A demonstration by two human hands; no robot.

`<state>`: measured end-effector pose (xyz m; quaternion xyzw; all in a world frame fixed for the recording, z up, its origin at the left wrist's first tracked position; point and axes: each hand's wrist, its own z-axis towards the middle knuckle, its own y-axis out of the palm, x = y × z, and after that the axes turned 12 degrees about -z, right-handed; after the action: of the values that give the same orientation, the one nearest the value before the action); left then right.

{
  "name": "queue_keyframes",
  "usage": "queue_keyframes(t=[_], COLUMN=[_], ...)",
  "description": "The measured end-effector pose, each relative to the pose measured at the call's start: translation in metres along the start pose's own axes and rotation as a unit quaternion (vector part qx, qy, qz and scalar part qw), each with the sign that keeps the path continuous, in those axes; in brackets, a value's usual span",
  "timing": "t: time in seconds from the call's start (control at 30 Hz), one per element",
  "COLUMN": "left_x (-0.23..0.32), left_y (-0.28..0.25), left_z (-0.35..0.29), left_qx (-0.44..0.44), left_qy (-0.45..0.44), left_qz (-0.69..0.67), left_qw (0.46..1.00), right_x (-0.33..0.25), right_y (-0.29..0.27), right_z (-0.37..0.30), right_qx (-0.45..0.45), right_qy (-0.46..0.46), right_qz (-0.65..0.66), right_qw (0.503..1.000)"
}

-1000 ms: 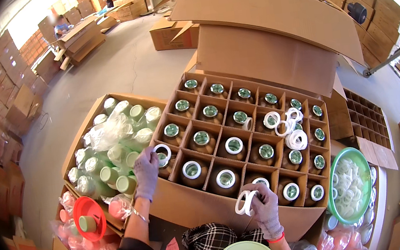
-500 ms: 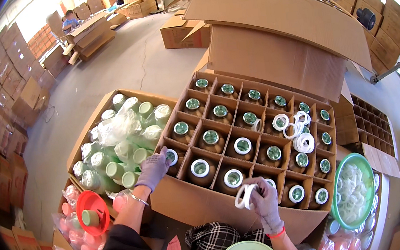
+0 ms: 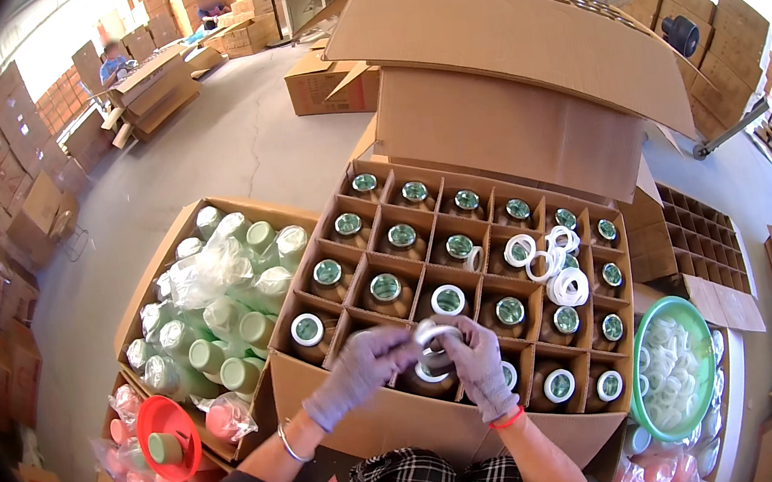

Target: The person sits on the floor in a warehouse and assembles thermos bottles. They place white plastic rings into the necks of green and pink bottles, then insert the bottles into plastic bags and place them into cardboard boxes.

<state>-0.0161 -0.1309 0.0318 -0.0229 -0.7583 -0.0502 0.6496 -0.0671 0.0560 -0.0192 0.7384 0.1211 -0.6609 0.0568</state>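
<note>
Both my hands, in grey gloves, meet above the front of a divided carton (image 3: 346, 386) of glass bottles. My right hand (image 3: 480, 364) grips white rings (image 3: 435, 329), how many I cannot make out. The fingertips of my left hand (image 3: 365, 371) are closed at the left edge of a ring. Just below the rings is a bottle mouth (image 3: 433, 368). Several front bottles, such as the left corner one (image 3: 307, 329), wear white rings; farther back, mouths such as this greenish one (image 3: 402, 235) are bare. Loose white rings (image 3: 567, 286) lie on the dividers at the right.
A green basket (image 3: 712, 336) of white rings stands at the right. At the left are a carton of pale green cups (image 3: 206, 359) in plastic and a red bowl (image 3: 191, 458) holding a green cup. Large carton flaps (image 3: 497, 44) rise behind; two people sit far back.
My left hand has left the front left bottle and come right, to the rings in my right hand. My right hand has moved slightly up and left in the picture. The view has shifted a little.
</note>
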Motion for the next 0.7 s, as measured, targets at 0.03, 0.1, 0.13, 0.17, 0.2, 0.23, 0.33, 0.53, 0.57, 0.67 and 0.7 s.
queue_keyframes(t=[0.03,0.1,0.13,0.17,0.2,0.23,0.33,0.53,0.57,0.67,0.7], left_x=[-0.013,-0.007,-0.020,-0.032,-0.043,-0.050,-0.075,-0.084,-0.082,-0.082,-0.081], left_y=[-0.017,-0.066,-0.098,-0.127,-0.145,-0.155,-0.161,-0.165,-0.160,-0.152,-0.150], left_z=[0.015,0.044,0.056,0.064,0.070,0.075,0.080,0.082,0.086,0.084,0.082], left_qx=[0.047,0.119,0.188,0.226,0.218,0.208,0.130,0.101,0.087,0.093,0.096], left_qy=[0.133,0.245,0.215,0.276,0.220,0.162,0.172,0.176,0.180,0.166,0.163], left_qz=[0.056,0.293,0.327,0.423,0.470,0.514,0.604,0.549,0.577,0.632,0.645], left_qw=[0.988,0.916,0.901,0.833,0.827,0.817,0.767,0.811,0.792,0.751,0.740], right_x=[-0.002,-0.016,-0.014,-0.013,-0.009,-0.011,-0.001,0.034,0.042,0.050,0.050], right_y=[0.000,-0.007,-0.008,-0.006,-0.003,0.004,0.024,0.059,0.060,0.063,0.061], right_z=[0.007,0.022,0.032,0.043,0.055,0.065,0.102,0.144,0.148,0.136,0.132], right_qx=[-0.005,0.025,0.018,0.008,0.003,0.008,-0.021,0.014,-0.020,-0.091,-0.096], right_qy=[0.008,0.045,0.051,0.050,0.041,0.055,0.034,-0.370,-0.359,-0.384,-0.406], right_qz=[0.010,0.030,0.023,0.018,0.009,0.001,0.008,-0.451,-0.543,-0.634,-0.651], right_qw=[1.000,0.998,0.998,0.999,0.999,0.998,0.999,0.812,0.759,0.665,0.634])
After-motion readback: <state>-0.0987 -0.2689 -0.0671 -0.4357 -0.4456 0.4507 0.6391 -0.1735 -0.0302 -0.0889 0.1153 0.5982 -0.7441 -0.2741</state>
